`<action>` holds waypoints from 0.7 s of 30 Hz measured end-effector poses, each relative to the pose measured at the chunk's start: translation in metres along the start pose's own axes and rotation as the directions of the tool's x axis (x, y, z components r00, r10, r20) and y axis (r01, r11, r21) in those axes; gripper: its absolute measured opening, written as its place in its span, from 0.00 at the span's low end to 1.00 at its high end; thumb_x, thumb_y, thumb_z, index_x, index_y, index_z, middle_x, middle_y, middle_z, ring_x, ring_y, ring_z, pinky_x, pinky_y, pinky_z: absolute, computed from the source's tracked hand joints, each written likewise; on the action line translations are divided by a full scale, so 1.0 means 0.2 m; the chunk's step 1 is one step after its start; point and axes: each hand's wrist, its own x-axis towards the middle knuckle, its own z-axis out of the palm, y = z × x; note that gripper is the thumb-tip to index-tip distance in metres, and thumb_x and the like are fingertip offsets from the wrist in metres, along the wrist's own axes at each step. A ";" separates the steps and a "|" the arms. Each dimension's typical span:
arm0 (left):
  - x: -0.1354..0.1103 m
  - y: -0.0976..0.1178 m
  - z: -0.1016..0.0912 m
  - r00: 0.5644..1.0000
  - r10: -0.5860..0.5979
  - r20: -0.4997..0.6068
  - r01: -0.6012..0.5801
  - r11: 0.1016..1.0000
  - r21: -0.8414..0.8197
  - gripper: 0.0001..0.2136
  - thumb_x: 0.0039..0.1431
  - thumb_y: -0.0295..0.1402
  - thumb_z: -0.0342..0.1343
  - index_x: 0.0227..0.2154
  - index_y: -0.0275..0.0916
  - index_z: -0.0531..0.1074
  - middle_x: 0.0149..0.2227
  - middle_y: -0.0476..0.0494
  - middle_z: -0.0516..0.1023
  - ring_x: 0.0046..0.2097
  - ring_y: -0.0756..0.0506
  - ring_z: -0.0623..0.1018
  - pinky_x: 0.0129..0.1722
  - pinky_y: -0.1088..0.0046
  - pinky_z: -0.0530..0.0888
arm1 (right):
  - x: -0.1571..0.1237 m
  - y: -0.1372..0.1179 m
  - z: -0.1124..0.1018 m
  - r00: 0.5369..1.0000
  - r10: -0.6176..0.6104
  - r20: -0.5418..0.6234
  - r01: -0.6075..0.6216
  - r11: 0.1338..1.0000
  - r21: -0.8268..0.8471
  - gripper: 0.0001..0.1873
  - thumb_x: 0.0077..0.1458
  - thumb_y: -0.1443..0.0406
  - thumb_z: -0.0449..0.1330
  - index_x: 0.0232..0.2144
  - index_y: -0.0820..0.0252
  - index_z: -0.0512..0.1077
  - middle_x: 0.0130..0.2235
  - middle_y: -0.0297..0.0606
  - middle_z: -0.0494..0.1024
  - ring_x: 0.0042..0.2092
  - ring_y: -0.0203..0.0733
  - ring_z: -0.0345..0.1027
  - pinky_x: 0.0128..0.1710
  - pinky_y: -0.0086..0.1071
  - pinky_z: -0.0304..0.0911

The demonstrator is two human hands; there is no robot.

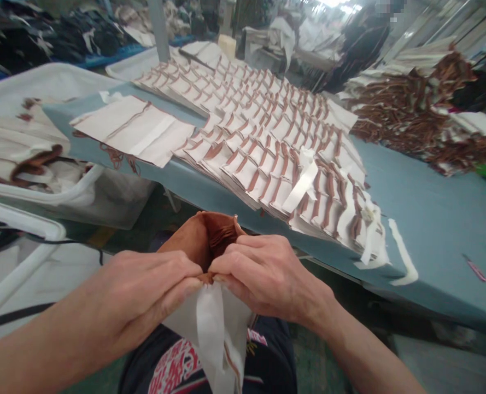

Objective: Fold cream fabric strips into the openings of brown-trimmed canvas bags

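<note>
My left hand (148,290) and my right hand (263,271) meet in front of my lap, both pinched on one fabric piece (210,241). That piece has a brown folded part sticking up between the hands and a white strip hanging down below them. Beyond the hands, rows of overlapping white-and-brown fabric pieces (267,142) lie spread across a blue table (431,219).
Larger white pieces (136,128) lie at the table's left end. A heap of brown-and-white pieces (415,109) is piled at the far right. White plastic bins (33,164) with more fabric stand to my left. Loose white strips (402,251) lie near the table's front edge.
</note>
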 end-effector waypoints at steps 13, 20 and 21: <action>-0.01 0.01 0.08 0.994 0.078 -0.080 -0.070 0.992 0.104 0.17 0.83 0.36 0.43 0.38 0.44 0.72 0.28 0.56 0.79 0.26 0.54 0.80 0.30 0.80 0.70 | -0.02 0.01 0.01 0.999 0.051 0.004 -0.051 0.991 0.124 0.16 0.80 0.65 0.51 0.40 0.60 0.76 0.33 0.36 0.83 0.33 0.37 0.74 0.36 0.32 0.64; 0.03 0.03 0.09 0.985 0.077 -0.154 -0.058 0.990 0.128 0.17 0.78 0.30 0.47 0.30 0.43 0.71 0.22 0.60 0.73 0.20 0.57 0.71 0.22 0.79 0.62 | 0.04 0.05 0.01 0.925 0.230 0.302 -0.336 0.867 0.368 0.21 0.80 0.54 0.54 0.35 0.56 0.75 0.33 0.36 0.81 0.35 0.38 0.75 0.38 0.32 0.63; 0.03 0.02 0.08 0.987 0.058 -0.152 -0.042 0.994 0.101 0.17 0.77 0.30 0.48 0.28 0.43 0.71 0.21 0.60 0.71 0.19 0.57 0.69 0.22 0.81 0.61 | 0.05 0.06 0.02 0.916 0.235 0.326 -0.362 0.834 0.417 0.22 0.79 0.52 0.55 0.34 0.55 0.74 0.31 0.34 0.79 0.34 0.37 0.73 0.36 0.32 0.62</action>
